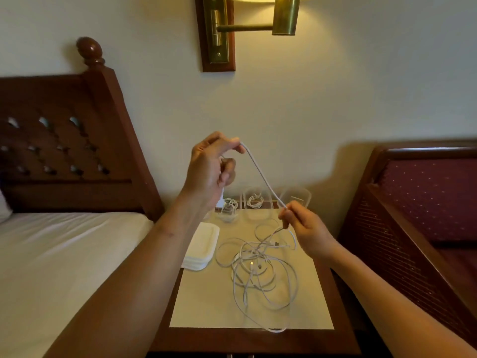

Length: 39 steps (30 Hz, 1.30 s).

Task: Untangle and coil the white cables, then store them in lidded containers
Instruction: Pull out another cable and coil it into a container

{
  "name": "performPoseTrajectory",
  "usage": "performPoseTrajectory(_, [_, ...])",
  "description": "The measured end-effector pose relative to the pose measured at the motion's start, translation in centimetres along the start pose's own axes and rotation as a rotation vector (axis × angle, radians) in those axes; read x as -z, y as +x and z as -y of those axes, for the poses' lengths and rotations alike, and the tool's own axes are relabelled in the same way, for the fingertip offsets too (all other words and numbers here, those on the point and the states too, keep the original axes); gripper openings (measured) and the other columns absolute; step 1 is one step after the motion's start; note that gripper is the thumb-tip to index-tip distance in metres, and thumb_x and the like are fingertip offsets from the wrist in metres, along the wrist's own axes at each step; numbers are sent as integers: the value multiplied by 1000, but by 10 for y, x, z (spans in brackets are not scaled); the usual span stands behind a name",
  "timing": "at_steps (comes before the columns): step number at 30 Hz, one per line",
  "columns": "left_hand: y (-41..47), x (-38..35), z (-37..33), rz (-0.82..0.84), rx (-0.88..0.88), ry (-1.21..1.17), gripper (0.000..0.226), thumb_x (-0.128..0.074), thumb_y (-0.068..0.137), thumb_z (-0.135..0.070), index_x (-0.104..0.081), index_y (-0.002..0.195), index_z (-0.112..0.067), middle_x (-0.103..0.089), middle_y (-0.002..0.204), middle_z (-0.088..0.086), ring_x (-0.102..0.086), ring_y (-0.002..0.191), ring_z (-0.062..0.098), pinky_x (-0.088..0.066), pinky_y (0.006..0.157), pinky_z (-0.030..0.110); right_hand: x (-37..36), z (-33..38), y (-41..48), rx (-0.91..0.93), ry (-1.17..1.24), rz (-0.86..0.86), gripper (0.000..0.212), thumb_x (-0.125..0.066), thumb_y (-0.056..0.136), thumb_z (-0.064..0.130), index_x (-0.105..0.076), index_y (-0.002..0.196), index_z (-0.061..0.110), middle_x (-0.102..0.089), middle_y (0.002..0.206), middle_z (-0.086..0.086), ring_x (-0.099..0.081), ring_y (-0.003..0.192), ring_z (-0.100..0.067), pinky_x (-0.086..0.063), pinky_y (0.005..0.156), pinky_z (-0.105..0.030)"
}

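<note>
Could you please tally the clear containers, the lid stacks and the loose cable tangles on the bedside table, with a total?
clear containers: 3
stack of white lids: 1
tangle of white cables: 1
Total: 5

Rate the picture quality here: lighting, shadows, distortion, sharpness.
Head view: warm, dim light from the wall lamp, shade blown out at top; soft shadow on the wall beside the chair; wide-angle stretch tilts the headboard; left hand, right hand and held cable slightly soft; cable tangle readable.
</note>
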<state>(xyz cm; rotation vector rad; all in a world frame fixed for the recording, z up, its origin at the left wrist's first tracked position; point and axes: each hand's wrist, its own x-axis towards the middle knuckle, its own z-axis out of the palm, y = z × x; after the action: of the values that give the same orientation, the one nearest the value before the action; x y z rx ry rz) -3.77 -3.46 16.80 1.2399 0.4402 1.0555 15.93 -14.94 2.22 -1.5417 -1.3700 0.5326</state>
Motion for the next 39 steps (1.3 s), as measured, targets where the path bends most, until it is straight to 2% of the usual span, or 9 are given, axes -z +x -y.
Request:
performPoseTrajectory(5, [-14, 16, 13, -197, -165, 403, 36, -71, 82, -13, -43, 61, -6, -40, 66, 14, -26, 46, 18, -22, 48, 29, 8, 10, 7, -94, 176, -183, 25, -50, 108, 13, -70, 93, 15, -68, 76, 6, -59, 70, -12, -50, 70, -35])
performPoseTrajectory(9, [-27, 24, 55, -38, -95, 898, 23, -83, 80, -30, -64, 78, -16, -58, 62, 2, -48, 54, 15, -44, 54, 33, 19, 55, 15, -70, 333, -312, 15, -62, 102, 14, -76, 100, 8, -76, 79, -9, -67, 67, -19, -58, 62, -31])
performPoseTrajectory(12, [-34, 9, 72, 100, 36, 867, 27, -85, 81, -46, -76, 97, -27, -62, 68, -2, -51, 58, 12, -41, 57, 30, 19, 85, 20, -29, 333, -288, 14, -70, 98, 17, -78, 95, 6, -78, 81, -9, -69, 69, -22, -60, 68, -33])
performPoseTrajectory(16, [-28, -9, 79, 176, 92, 804, 27, -80, 88, -44, -77, 83, -18, -66, 73, 14, -58, 67, 22, -47, 66, 42, 15, 99, 27, 24, 303, -316, 11, -70, 98, 21, -79, 98, 13, -79, 85, -2, -69, 74, -12, -54, 66, -19])
performPoseTrajectory(19, [-24, -14, 75, 96, 71, 644, 27, -71, 98, -25, -71, 78, -6, -56, 50, -8, -48, 46, 2, -37, 50, 19, 11, 82, 19, -22, 249, -366, 23, -65, 101, 34, -76, 115, 20, -78, 99, 5, -71, 93, -10, -57, 80, -27])
performPoseTrajectory(25, [-12, -15, 53, 9, 162, 228, 32, -64, 102, -26, -60, 73, -13, -69, 86, 19, -25, 36, 16, -20, 38, 19, -39, 13, -35, -102, -79, 131, 32, -64, 96, 53, -64, 125, 39, -69, 109, 21, -62, 106, 0, -50, 92, -29])
performPoseTrajectory(29, [-3, -1, 18, -66, 39, 130, 31, -65, 101, -29, -61, 76, -12, -47, 58, 3, -25, 38, 14, -15, 38, 23, -38, -17, -37, -130, -190, 189, 20, -53, 107, 30, -72, 98, 31, -73, 86, 14, -66, 88, -4, -54, 83, -38])
performPoseTrajectory(34, [-1, 37, 19, -83, -81, 712, 25, -76, 88, -37, -74, 75, -16, -57, 58, 3, -49, 54, 13, -39, 56, 25, -13, -21, -23, -120, -101, 21, 29, -49, 108, 30, -70, 88, 34, -62, 70, 17, -56, 69, -4, -44, 69, -25])
performPoseTrajectory(39, [-27, 33, 72, 210, 220, 969, 31, -77, 87, -48, -81, 100, -20, -77, 85, -3, -59, 67, 11, -48, 65, 39, -13, 11, 6, -17, -111, 38, 24, -54, 105, 17, -72, 90, 22, -70, 83, 5, -61, 74, -22, -48, 68, -35])
